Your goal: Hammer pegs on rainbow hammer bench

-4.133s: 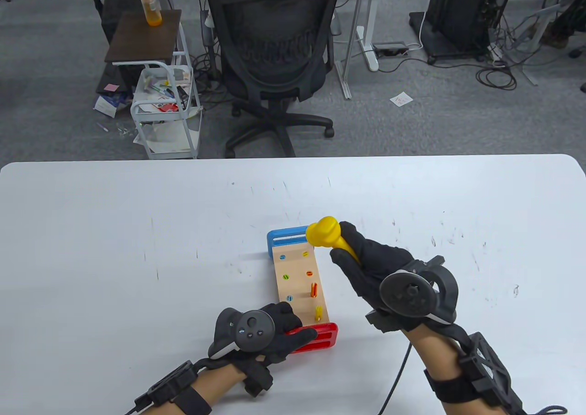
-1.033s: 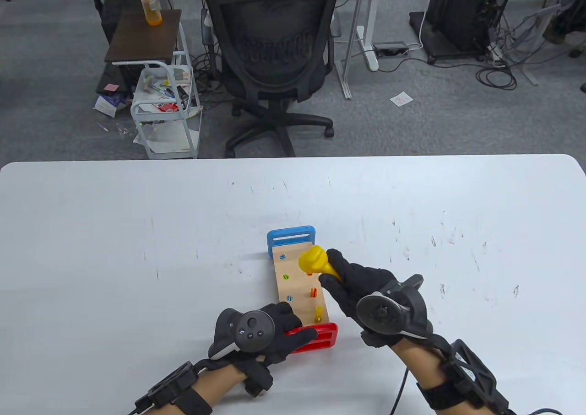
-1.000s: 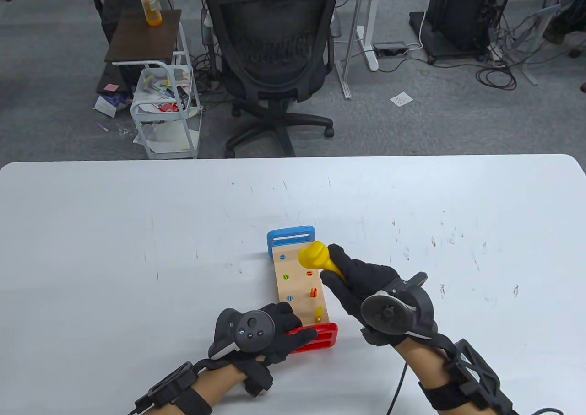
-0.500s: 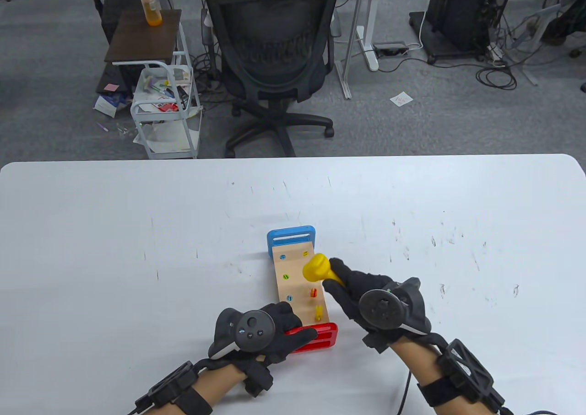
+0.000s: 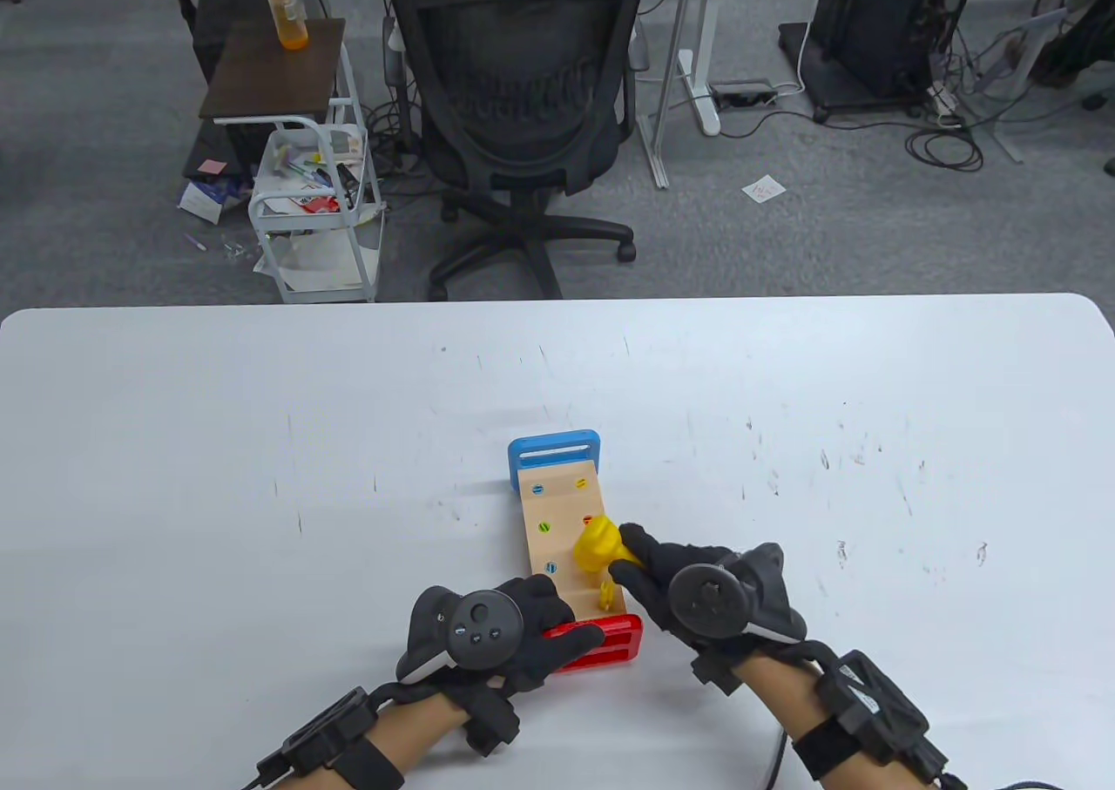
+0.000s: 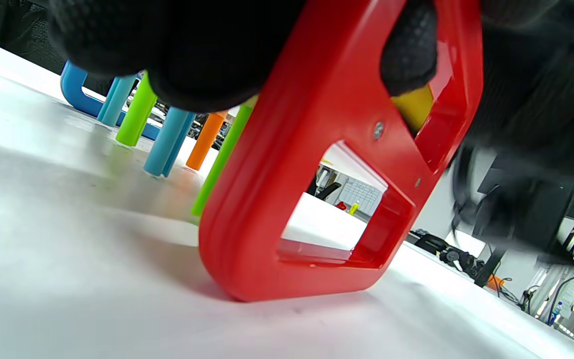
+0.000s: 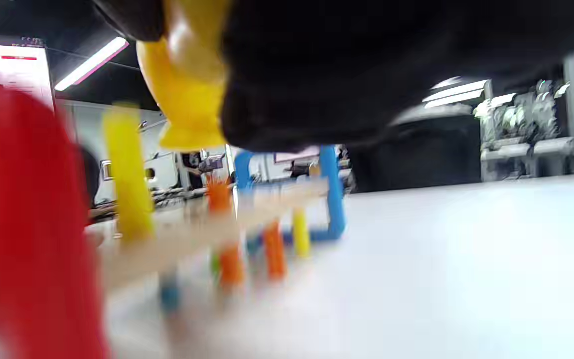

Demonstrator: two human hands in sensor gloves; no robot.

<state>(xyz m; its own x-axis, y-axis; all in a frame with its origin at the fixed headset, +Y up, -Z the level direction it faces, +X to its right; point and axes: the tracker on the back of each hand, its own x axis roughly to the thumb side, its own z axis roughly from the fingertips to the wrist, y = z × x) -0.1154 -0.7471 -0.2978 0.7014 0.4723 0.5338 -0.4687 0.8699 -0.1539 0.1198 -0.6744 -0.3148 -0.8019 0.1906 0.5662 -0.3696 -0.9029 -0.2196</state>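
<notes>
The hammer bench (image 5: 555, 546) has a wooden top, a blue far end (image 5: 554, 452) and a red near end (image 5: 614, 640). My left hand (image 5: 562, 617) grips the red end; in the left wrist view my fingers (image 6: 207, 50) wrap over the red frame (image 6: 327, 149). My right hand (image 5: 634, 557) holds the yellow hammer (image 5: 597, 546) by its handle. The hammer head is down over the right row and hides the orange peg. A yellow peg (image 5: 604, 597) stands up just nearer. In the right wrist view the hammer (image 7: 187, 89) hangs above an orange peg (image 7: 218, 197), beside the tall yellow peg (image 7: 125, 169).
Several other pegs sit flush in the top, such as a green one (image 5: 543, 528) and a blue one (image 5: 537, 489). Their shafts (image 6: 167, 139) reach down under the bench. The white table (image 5: 261, 476) spreads to all sides. An office chair (image 5: 523, 111) stands behind the far edge.
My right hand has brought the hammer down and nearer, from above the far right pegs to the orange peg. That peg stands lower than 4 s ago. My left hand has not moved.
</notes>
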